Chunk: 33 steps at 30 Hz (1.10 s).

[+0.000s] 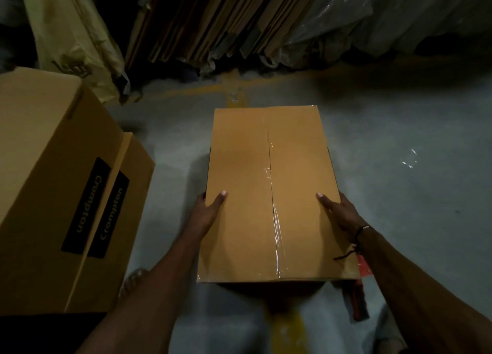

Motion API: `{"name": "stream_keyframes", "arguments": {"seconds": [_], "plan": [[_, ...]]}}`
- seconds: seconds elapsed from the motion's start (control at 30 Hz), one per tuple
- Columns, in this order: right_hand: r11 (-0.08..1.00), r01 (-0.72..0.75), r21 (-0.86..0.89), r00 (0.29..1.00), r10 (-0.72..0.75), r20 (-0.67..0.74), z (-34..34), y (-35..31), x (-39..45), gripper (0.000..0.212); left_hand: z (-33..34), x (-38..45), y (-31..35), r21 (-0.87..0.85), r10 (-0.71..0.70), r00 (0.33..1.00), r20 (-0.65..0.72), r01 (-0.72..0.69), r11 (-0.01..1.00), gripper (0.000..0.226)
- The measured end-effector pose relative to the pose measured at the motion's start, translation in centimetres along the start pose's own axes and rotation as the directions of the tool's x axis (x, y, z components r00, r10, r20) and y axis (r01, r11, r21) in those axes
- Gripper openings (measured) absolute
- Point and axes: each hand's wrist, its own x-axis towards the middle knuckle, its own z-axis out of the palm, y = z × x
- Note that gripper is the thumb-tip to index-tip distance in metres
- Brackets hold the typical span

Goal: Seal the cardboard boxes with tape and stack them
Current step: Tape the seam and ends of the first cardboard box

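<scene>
Left hand (210, 210) and right hand (338, 210) clasp taped box (253, 194) by its sides, thumbs on top, likely lifting toward stack (53, 167).

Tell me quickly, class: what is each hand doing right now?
Left hand: gripping the left edge of the taped cardboard box, thumb on top.
Right hand: gripping the box's right edge, thumb on top.

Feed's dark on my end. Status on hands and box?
Left hand and right hand clamp the sides of the brown cardboard box. Clear tape runs along its top seam. Stacked printed cardboard boxes stand left, apart.
</scene>
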Motion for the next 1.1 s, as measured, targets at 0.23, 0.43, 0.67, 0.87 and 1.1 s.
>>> {"name": "stream_keyframes", "arguments": {"seconds": [0.23,0.43,0.67,0.87,1.1], "plan": [[0.993,0.115,0.01,0.993,-0.116,0.035,0.5,-1.1,-4.7,0.084,-4.2,-2.9,-1.3,-0.065,-0.021,0.999,0.05,0.024,0.998,0.081],[0.959,0.282,-0.013,0.959,-0.281,0.047,-3.5,-7.0,-10.3,0.081,-7.7,-7.3,4.2,-0.128,0.021,0.999,0.037,-0.017,0.992,0.091],[0.915,0.397,-0.078,0.918,-0.397,0.013,-14.8,-14.4,-22.0,0.086,-8.8,-16.1,15.6,-0.171,0.229,0.97,0.076,-0.214,0.962,0.067],[0.882,0.469,-0.051,0.871,-0.471,-0.138,-26.0,-17.4,-32.4,0.091,-6.9,-25.4,25.6,-0.221,0.42,0.892,0.164,-0.382,0.897,0.061],[0.876,0.481,0.031,0.815,-0.434,-0.383,-35.6,-16.1,-40.6,0.095,-1.8,-33.3,35.3,-0.247,0.557,0.778,0.292,-0.502,0.829,0.08]]}}
